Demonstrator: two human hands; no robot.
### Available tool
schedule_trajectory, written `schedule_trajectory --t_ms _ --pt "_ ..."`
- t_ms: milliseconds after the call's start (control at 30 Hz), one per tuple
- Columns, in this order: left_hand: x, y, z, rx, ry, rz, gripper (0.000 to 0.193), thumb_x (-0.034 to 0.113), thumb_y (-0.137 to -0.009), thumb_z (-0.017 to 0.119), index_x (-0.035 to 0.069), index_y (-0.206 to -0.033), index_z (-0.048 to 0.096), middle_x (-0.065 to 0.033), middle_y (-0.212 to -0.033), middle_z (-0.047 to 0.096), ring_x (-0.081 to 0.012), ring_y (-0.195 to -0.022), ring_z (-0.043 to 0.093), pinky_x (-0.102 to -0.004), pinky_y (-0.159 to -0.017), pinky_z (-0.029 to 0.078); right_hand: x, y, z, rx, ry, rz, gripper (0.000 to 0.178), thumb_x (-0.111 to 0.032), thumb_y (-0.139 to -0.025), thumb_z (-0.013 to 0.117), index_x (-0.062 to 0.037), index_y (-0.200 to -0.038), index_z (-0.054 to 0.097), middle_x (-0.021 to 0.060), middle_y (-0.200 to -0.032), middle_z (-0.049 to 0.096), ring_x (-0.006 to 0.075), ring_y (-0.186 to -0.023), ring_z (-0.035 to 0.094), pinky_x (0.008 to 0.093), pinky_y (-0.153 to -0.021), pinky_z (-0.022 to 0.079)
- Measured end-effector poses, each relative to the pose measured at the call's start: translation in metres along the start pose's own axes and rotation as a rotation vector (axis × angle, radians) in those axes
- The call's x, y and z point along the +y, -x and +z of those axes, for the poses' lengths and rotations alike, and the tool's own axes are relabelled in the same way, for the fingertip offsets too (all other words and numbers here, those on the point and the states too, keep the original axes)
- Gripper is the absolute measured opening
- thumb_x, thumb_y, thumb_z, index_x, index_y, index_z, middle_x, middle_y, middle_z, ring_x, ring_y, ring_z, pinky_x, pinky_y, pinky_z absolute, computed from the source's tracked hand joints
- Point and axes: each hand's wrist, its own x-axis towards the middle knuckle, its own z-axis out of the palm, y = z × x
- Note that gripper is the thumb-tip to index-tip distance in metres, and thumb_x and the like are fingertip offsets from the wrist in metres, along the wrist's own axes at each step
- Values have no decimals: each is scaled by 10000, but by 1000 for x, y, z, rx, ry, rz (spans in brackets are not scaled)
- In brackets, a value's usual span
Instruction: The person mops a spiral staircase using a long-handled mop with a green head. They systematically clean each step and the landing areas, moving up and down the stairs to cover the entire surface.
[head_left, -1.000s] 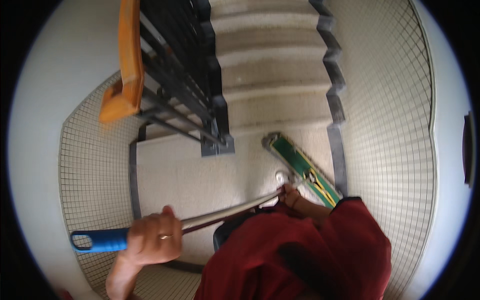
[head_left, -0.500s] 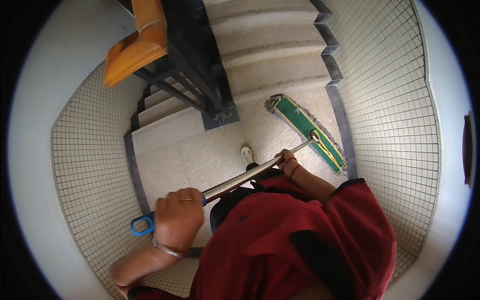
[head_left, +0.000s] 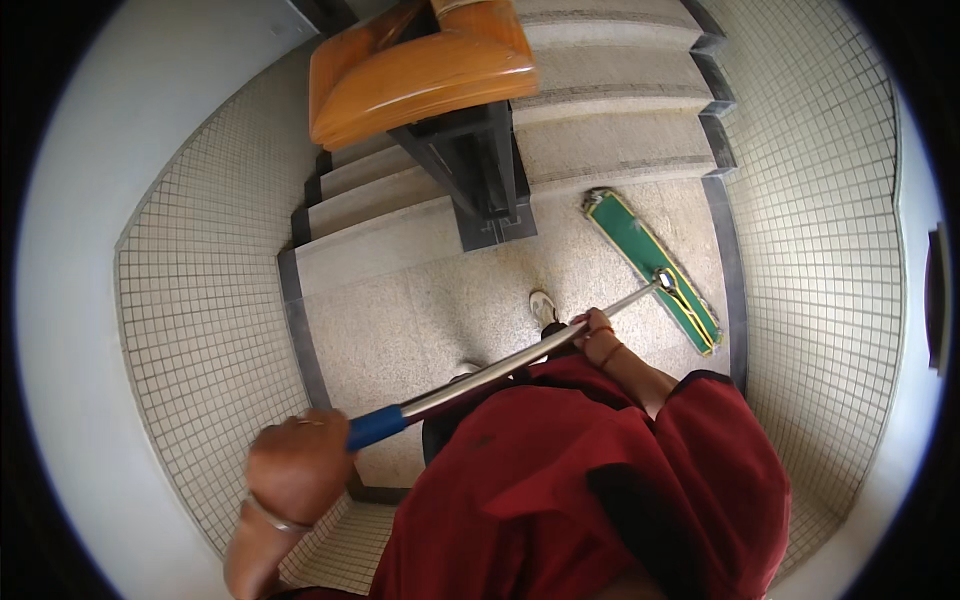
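A flat dust mop with a long green, yellow-edged head (head_left: 636, 238) lies on the speckled landing, slanting toward the right wall. Its silver pole (head_left: 490, 372) runs from the head down to the left, ending in a blue grip (head_left: 377, 428). My left hand (head_left: 300, 465), with a metal bangle at the wrist, is closed round the grip's end and hides the tip. Farther down the pole, nearer the mop head, my right hand (head_left: 597, 328) is wrapped round the metal; red bands circle that wrist.
Steps (head_left: 615, 140) rise at the far right, and more steps (head_left: 380, 205) lie at the far left. Between them stands a dark railing post (head_left: 480, 180) under a thick orange handrail (head_left: 430, 85). Tiled walls (head_left: 215, 300) flank the landing. My shoe (head_left: 542, 308) is near the pole.
My left hand has moved left and down and covers the blue end loop, baring more grip. The view has shifted, so the handrail and mop head appear farther right. A second shoe shows.
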Motion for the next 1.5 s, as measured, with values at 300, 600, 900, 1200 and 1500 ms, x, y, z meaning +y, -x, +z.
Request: schedule_trajectory --t_ms 300,600,900,1200,1500 --pt "-169 86 10 -133 127 -106 244 144 -504 678 65 -632 486 -60 -485 467 -232 -438 475 -315 -405 360 182 53 176 -214 -569 201 74 -48 -713 409 -19 -646 399 134 -559 434 266 -523 447 420 -625 439" --pt "-306 126 202 -267 13 -109 234 249 -519 649 110 -571 468 -76 -477 497 -264 -470 511 -372 -444 407 288 -3 244 -163 -207 229 86 -45 -727 419 20 -693 465 144 -621 514 272 -573 545 413 -524 485" --pt "-255 110 248 -122 23 -65 256 159 -457 672 103 -606 472 -70 -501 476 -260 -459 491 -359 -415 391 259 -32 198 -34 -439 290 94 -25 -666 414 56 -633 448 184 -563 474 323 -504 497 410 -463 459" --pt "-89 -38 222 4 81 31 180 128 -532 605 123 -587 434 -45 -488 436 -229 -419 465 -345 -373 364 74 -104 57 168 -359 197 167 -87 -599 388 -5 -470 454 164 -495 507 211 -317 411 255 -233 229" --pt "122 -267 171 11 222 171 181 131 -570 619 116 -677 473 -56 -556 507 -224 -480 528 -335 -402 411 -174 -186 -140 188 -401 -295 174 -104 -611 414 -36 -451 423 116 -410 423 177 -294 340 268 -277 294"
